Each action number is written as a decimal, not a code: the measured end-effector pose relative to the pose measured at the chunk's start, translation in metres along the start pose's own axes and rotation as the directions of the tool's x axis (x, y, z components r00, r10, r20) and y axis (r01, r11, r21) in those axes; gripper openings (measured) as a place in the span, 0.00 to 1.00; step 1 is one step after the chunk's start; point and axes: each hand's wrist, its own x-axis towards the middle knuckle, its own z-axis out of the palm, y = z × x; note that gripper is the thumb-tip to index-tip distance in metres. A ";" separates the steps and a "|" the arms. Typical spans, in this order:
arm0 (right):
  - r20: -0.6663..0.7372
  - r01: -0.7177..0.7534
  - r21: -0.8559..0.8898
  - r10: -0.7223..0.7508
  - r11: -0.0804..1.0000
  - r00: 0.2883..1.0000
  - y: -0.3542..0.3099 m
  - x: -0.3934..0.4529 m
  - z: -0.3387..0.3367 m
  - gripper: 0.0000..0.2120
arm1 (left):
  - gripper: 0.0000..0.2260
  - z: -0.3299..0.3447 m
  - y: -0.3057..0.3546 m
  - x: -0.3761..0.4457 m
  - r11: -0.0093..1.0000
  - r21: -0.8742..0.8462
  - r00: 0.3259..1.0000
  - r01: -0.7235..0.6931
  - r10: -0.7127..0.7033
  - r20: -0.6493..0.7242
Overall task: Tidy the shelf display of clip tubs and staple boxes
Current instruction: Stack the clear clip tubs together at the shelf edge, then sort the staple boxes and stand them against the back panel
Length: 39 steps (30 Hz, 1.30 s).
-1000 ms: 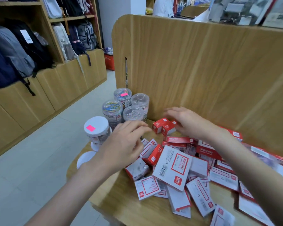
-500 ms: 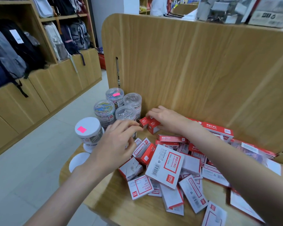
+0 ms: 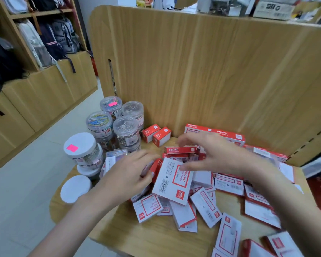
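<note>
A wooden shelf (image 3: 152, 236) with a tall back panel (image 3: 202, 75) carries clip tubs at its left end and a loose heap of staple boxes across the rest.

4 clear tubs stand close together by the panel. The rear-left tub (image 3: 111, 106) holds coloured clips and has a pink sticker on its lid. The rear-right tub (image 3: 132, 110) and the front-right tub (image 3: 126, 131) hold silver clips. The front-left tub (image 3: 99, 123) holds coloured clips. Nearer the shelf's edge, a white-lidded tub (image 3: 82, 149) with a pink sticker sits on another tub, and a lower white lid (image 3: 76, 189) shows beside it; what is in that one cannot be told.

2 small red boxes (image 3: 156, 135) stand side by side against the panel, just right of the tubs. A row of red boxes (image 3: 215, 133) lines the panel further right. Below them, white-and-red boxes lie tilted and overlapping; the largest, a white box (image 3: 172, 180) with a barcode, rests on top of the heap in the middle.

The left hand (image 3: 126, 175) is among the boxes at the heap's left edge, fingers bent and blurred; whether it grips anything cannot be told. The right hand (image 3: 211, 154) hovers spread over the heap, fingers relaxed and apart, holding nothing.

Backpacks (image 3: 44, 39) fill wall shelves to the left.
</note>
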 end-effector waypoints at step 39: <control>-0.123 0.088 -0.252 -0.122 0.964 0.985 -0.007 -0.066 0.098 0.20 | 0.23 0.016 0.025 -0.053 0.992 0.121 0.999 0.036 -0.032 -0.034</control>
